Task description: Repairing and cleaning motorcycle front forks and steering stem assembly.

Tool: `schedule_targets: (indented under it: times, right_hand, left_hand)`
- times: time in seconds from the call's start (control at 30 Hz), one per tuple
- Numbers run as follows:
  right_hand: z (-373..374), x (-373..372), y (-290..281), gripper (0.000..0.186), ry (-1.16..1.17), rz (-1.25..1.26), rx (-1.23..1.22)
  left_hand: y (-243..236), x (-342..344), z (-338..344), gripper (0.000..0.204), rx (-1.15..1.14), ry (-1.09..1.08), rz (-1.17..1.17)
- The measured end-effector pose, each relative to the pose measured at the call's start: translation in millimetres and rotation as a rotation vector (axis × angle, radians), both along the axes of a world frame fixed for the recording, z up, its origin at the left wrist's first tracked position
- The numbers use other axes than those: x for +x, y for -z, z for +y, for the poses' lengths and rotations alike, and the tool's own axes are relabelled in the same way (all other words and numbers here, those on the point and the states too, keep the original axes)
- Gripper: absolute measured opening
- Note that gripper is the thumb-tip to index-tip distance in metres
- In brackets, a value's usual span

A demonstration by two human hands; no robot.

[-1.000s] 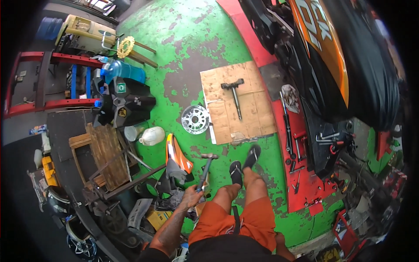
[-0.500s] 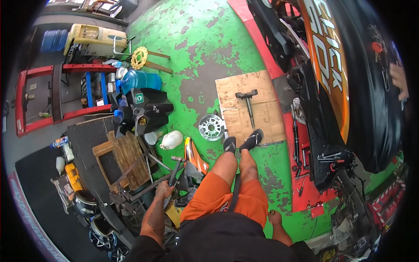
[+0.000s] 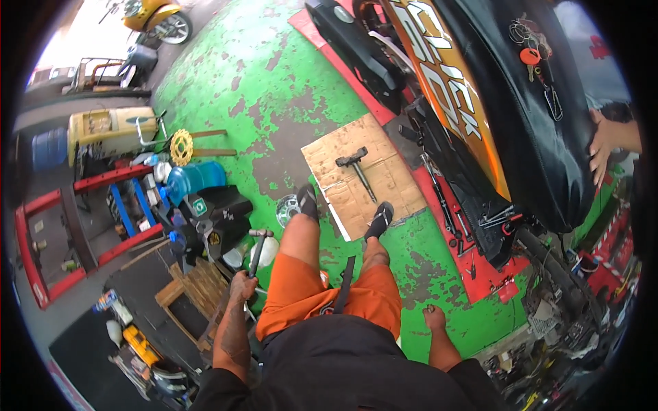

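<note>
My left hand (image 3: 242,285) is closed round the dark handle of a hammer (image 3: 256,255), its head pointing away from me, beside my left thigh. To the right of my shorts hangs my right hand (image 3: 434,318), its fingers curled; whatever it may hold is hidden. Ahead of my feet a steering stem (image 3: 360,177), dark at its clamp end and with a long shaft, lies on a flattened cardboard sheet (image 3: 329,171). Neither hand touches it. My right foot is at the cardboard's near edge; the left is beside its left edge, partly covering a silver disc (image 3: 286,210).
On the right stands a scooter with a black seat (image 3: 534,130); another person's hand (image 3: 610,144) rests on it. Tools lie on a red mat (image 3: 483,270). To the left are a blue water bottle (image 3: 195,181), black fairings (image 3: 229,216), a wooden frame (image 3: 199,288) and a red stand (image 3: 41,202).
I have stepped forward with my left foot, closer to the cardboard. My left hand still carries the hammer. The other person's hand now lies lower on the seat's side.
</note>
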State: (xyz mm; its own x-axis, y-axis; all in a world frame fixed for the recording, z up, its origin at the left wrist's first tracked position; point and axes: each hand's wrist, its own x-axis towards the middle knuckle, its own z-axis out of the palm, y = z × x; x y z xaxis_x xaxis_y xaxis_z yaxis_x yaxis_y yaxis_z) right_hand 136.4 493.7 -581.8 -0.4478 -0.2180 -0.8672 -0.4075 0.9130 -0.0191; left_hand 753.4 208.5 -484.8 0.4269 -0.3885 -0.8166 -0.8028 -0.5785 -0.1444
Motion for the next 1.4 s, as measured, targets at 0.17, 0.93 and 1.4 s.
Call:
schedule_targets:
  times: [0.17, 0.93, 1.4]
  right_hand:
    - [-56.4, 46.9, 1.1, 0.033, 0.026, 0.119, -0.020]
    - [-508.6, 188.0, 261.7, 0.023, -0.400, -0.147, -0.544]
    - [-397.8, 206.1, 138.8, 0.040, -0.353, 0.407, -2.207]
  left_hand:
    - [-11.3, -0.8, -146.2, 0.041, -0.308, 0.184, 0.121]
    - [554.8, -160.1, -340.0, 0.061, -0.590, 0.909, 0.351]
    - [558.6, -289.9, -397.0, 0.025, -1.395, 0.086, 0.977]
